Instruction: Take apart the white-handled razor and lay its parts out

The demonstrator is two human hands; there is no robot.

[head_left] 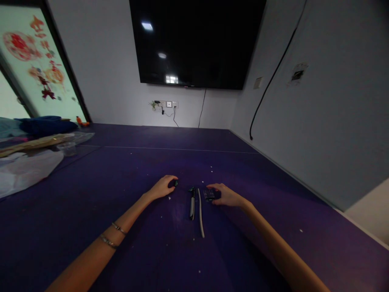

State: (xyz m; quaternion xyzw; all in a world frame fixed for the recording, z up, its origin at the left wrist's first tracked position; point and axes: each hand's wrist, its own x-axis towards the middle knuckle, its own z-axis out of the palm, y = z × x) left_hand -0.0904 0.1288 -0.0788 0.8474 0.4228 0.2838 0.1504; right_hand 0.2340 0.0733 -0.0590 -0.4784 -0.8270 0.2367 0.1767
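My left hand (pixel 164 187) is curled, with thumb and fingertips closed on a small dark object with a green tint (pixel 176 183); its kind is too small to tell. On the right, my right hand (pixel 226 196) has thumb and fingers around the near and far edges of a small, dark, see-through flat piece (pixel 209 195) at the table surface. Between the hands lies a slim tool (pixel 192 206) with a grey-and-black handle and a green-black head, perhaps a wire stripper or a peeler. Beside it, a pale grey, slightly curved length of cable or tube (pixel 200 215) points toward me.
The purple-covered table (pixel 136 243) carries scattered white bits. At the far left are a white plastic bag (pixel 27 172) and folded blue cloth (pixel 45 125). A television (pixel 197 40) hangs on the back wall above sockets (pixel 169 104). A black cable (pixel 270 83) hangs at right.
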